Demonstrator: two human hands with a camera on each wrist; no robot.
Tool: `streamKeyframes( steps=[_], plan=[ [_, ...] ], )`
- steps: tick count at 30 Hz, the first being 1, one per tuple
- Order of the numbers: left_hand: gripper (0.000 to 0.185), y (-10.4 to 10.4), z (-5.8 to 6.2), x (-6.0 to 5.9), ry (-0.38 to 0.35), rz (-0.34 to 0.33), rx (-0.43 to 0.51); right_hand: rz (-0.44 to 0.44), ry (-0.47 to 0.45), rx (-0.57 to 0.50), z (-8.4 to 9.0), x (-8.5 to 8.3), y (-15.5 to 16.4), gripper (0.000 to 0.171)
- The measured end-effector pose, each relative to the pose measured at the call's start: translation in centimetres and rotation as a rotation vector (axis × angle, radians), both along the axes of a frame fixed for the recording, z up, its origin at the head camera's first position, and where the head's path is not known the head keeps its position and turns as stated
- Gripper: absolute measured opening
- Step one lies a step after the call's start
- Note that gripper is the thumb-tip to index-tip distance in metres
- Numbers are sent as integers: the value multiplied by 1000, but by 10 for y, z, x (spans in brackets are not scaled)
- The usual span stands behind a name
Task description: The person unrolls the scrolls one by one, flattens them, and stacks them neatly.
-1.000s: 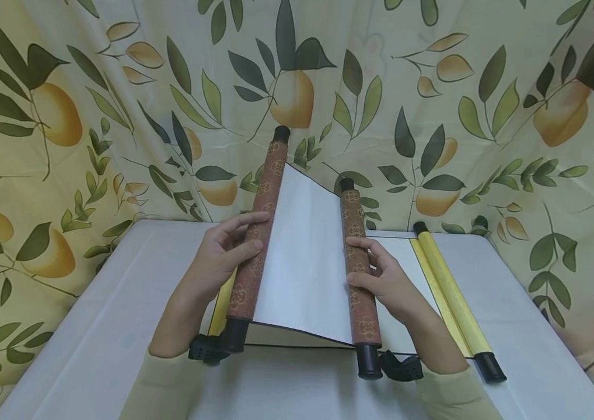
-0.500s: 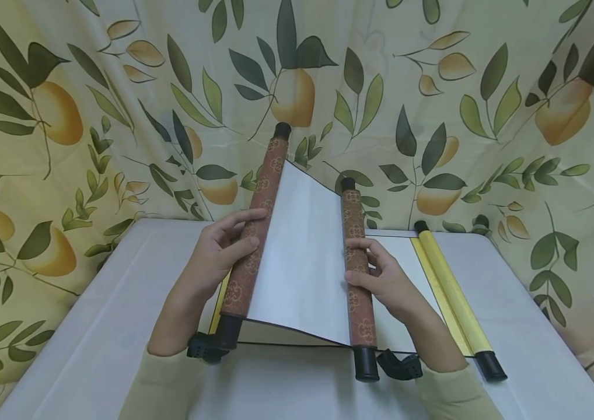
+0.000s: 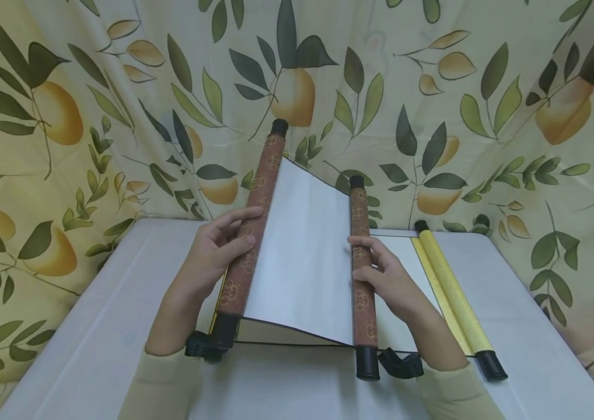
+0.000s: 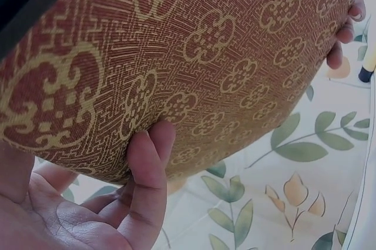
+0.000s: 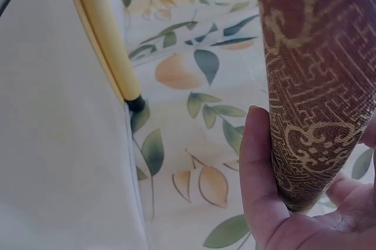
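Note:
A hanging scroll with brown patterned rolls and a white sheet (image 3: 302,251) between them is held above the table. My left hand (image 3: 218,254) grips the thicker left roll (image 3: 252,224), which fills the left wrist view as brown brocade (image 4: 223,44) with my thumb (image 4: 147,173) under it. My right hand (image 3: 386,274) grips the thinner right roll (image 3: 362,274), seen close in the right wrist view (image 5: 320,85). Both rolls end in black knobs (image 3: 367,363).
A second scroll with yellow rolls (image 3: 454,297) lies open flat on the white table (image 3: 92,332) under the first one; its yellow roll (image 5: 103,32) also shows in the right wrist view. A leaf-and-fruit curtain (image 3: 118,87) hangs behind and beside the table.
The right roll has shifted slightly right and stands more upright, widening the white sheet a little. The left roll's near end has moved a little left. Both hands keep their grips.

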State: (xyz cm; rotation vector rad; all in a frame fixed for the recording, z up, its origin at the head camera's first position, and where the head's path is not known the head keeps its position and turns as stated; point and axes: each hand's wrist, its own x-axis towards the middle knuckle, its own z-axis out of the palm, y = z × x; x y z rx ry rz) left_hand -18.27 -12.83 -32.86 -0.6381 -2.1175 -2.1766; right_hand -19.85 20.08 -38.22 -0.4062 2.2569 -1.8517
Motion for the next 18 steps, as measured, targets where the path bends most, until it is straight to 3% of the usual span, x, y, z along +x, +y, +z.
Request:
streamKeyframes(
  steps=[18],
  plan=[
    [43,-7,3,3,10,10,31,-16,-4,14,3,2,1,56]
  ],
)
